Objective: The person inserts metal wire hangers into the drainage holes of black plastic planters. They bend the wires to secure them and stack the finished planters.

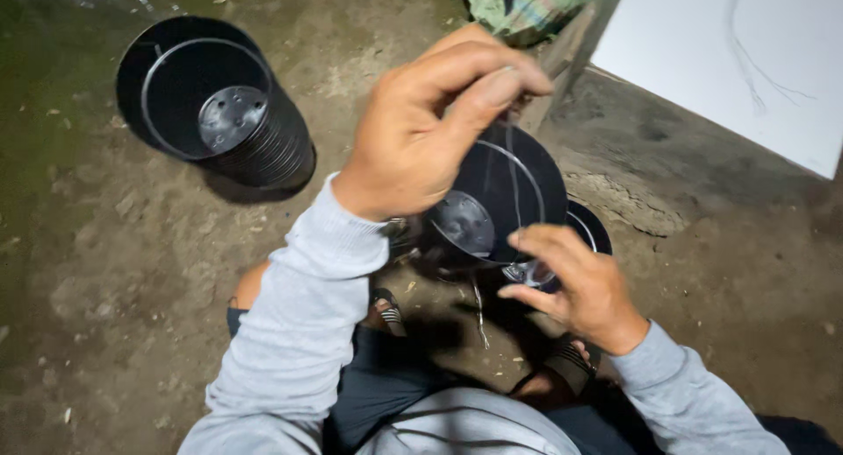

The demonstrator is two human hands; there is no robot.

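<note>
On the dirt floor (pixel 132 270) a stack of black pots (pixel 219 104) lies aside, while the left hand (pixel 430 130) pinches a thin wire (pixel 518 187) over a black pot (pixel 500 200) gripped by the right hand (pixel 575 284).

Black plastic pots (pixel 505 191), black ribbed pot stack (pixel 219 108), light grey sleeves (pixel 299 332), brown dirt floor (pixel 114 270), white board (pixel 729 60)

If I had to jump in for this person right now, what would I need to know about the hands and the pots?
Left hand: raised above the black pot, fingertips pinched shut on a thin wire that runs down across the pot's mouth.
Right hand: at the pot's lower rim, fingers on the wire's lower end.
The pot lies tilted on another black pot, above the sandalled feet.
A stack of black pots lies on the dirt floor, upper left.
Done: wire reaches the rim. Whether it is fastened cannot be told.
</note>
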